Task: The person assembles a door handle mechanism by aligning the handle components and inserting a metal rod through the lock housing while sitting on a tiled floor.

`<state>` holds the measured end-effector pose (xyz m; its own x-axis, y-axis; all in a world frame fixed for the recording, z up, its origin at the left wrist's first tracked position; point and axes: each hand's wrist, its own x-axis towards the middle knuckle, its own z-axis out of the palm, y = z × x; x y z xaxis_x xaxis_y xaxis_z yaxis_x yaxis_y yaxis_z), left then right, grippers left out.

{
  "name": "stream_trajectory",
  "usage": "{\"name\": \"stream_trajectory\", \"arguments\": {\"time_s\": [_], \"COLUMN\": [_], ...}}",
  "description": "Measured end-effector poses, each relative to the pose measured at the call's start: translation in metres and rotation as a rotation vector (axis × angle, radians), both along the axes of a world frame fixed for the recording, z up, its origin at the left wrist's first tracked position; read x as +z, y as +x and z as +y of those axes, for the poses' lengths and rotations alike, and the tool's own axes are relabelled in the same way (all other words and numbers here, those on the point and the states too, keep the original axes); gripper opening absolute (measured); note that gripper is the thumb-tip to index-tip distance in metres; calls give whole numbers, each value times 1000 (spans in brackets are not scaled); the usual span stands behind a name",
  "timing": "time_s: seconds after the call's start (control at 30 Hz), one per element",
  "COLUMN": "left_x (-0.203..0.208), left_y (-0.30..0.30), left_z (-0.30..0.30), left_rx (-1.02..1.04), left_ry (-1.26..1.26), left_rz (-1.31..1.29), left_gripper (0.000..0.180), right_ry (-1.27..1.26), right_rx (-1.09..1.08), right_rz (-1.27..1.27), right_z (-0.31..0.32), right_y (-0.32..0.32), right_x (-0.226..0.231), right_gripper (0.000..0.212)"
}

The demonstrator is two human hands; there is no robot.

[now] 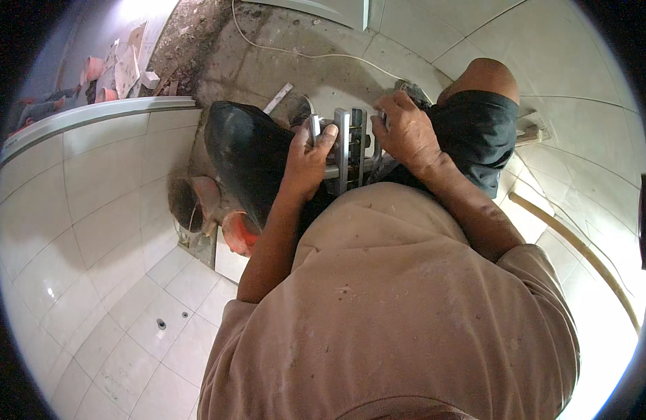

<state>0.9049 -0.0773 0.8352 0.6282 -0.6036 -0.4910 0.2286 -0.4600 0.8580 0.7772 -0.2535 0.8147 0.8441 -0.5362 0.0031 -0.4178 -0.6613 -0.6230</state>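
along the left edge of the rough floor [281, 66] stands a tiled wall [106, 168], its tiles set right up to a pale top edge, so that part looks done; the floor itself is bare and dusty and looks unfinished toward its far left corner. near the middle of the floor, between the person's knees, is a metal frame [343, 150] with parallel bars, the thing being worked on; what bears it is hidden. the right hand [409, 133] is curled at the frame's right side, fingers bent, but i cannot tell how fully it is closed. the left hand [307, 162] is wrapped around a short metal bar [314, 127] at the frame's left; whether the two are joined is unclear. the work on the frame seems under way rather than finished, since both hands are busy at it; how much is left the view does not show.
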Motion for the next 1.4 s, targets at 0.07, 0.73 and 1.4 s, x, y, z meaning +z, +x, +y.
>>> {"name": "stream_trajectory", "arguments": {"time_s": [0.07,0.73,1.4], "left_x": [8,-3,-21], "left_y": [-6,7,14], "left_z": [-3,-1,6], "left_rx": [-11,89,-482], "left_ry": [-15,-109,50], "left_rz": [-57,375,322], "left_gripper": [37,26,50], "right_ry": [-61,612,693], "right_rx": [11,31,311], "right_rz": [104,-27,337], "right_z": [1,-6,-36], "right_y": [4,-29,6], "right_x": [0,-112,-14], "right_gripper": [16,32,87]}}
